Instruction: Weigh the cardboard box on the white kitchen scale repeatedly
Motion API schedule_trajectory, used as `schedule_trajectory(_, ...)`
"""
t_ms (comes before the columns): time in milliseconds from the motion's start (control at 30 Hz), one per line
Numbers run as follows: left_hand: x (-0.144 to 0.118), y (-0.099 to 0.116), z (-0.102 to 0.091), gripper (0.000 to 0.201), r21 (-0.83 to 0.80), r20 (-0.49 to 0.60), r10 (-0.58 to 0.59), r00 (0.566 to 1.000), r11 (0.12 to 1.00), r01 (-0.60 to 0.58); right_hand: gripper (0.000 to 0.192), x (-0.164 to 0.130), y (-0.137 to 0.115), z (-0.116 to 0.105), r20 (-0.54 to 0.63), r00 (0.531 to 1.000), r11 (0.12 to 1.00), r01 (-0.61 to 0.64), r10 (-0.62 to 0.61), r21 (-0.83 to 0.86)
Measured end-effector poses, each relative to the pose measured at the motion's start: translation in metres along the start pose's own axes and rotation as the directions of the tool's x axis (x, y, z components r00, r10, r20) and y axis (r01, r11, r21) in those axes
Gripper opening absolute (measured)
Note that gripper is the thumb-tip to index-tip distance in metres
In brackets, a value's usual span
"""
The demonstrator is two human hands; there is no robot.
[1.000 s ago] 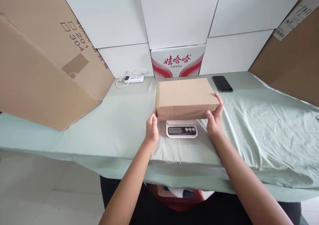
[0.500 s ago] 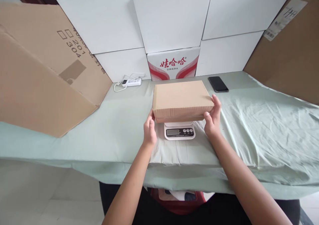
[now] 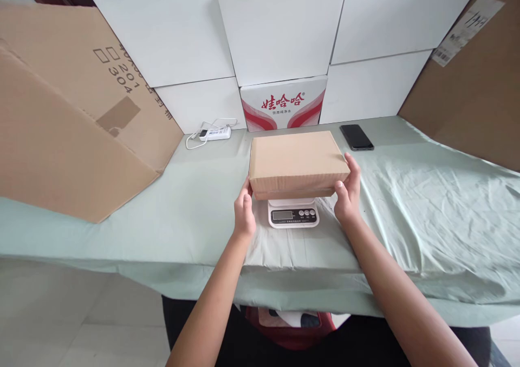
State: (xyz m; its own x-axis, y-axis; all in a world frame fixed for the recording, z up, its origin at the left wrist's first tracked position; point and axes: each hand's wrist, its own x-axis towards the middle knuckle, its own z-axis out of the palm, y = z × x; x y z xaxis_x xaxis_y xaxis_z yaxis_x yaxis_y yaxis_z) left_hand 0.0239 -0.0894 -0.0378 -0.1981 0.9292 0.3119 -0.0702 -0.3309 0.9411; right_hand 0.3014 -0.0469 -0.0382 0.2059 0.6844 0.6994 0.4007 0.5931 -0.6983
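**Two hands on a box over the scale**

Two bare hands met at a closed cardboard box [image 3: 298,161] that sat on top of a small white kitchen scale [image 3: 293,213], the landmark for everything else. Nearest the camera, in front of the scale, the pale green cloth [image 3: 406,204] hung over the table edge. The left hand [image 3: 244,211] lay just left of the scale, fingers loosely curled, its fingertips touching the box's near left corner. The right hand [image 3: 346,192] stood just right of the scale, open and cupped against the box's right end, thumb on the near face and fingers along the side. Neither hand wrapped around the box; both pressed its ends. The box covered the scale's platform, leaving only the display and buttons showing in front.

Behind the scale to the right, a black phone [image 3: 356,137] lay flat on the cloth. Behind it to the left lay a white power strip [image 3: 215,134] with its cord. Far left of the scale leaned a large brown carton [image 3: 69,134]. Straight behind the scale stood a red-and-white printed carton [image 3: 283,103], flanked and topped by white boxes [image 3: 280,25].
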Motion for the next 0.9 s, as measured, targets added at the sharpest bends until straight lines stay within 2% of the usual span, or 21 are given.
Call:
schedule_trajectory(233,0.001,-0.0018,-0.0004,0.087,0.026,0.003,-0.004,1.0,1.0,0.004,0.077,0.0009,0.0004,-0.002,0.018,1.0,0.998,0.015,-0.014,-0.056)
schedule_trajectory(500,-0.0013,0.0013,-0.0006,0.085,0.036,0.022,0.0,1.0,0.999,-0.001,0.073,0.0005,0.0035,-0.0035,0.027,0.998,0.998,0.06,-0.059,-0.03)
schedule_trajectory(767,-0.0003,0.0011,0.0016,0.084,0.014,0.013,-0.002,1.0,1.0,0.002,0.076,0.0014,0.0035,-0.002,0.002,1.0,0.999,0.009,-0.009,-0.04)
schedule_trajectory(900,-0.0035,0.0051,-0.0018,0.083,0.045,0.023,0.022,0.999,0.999,-0.023,0.074,0.0001,-0.0017,-0.0034,0.012,0.999,0.998,0.051,-0.051,-0.029)
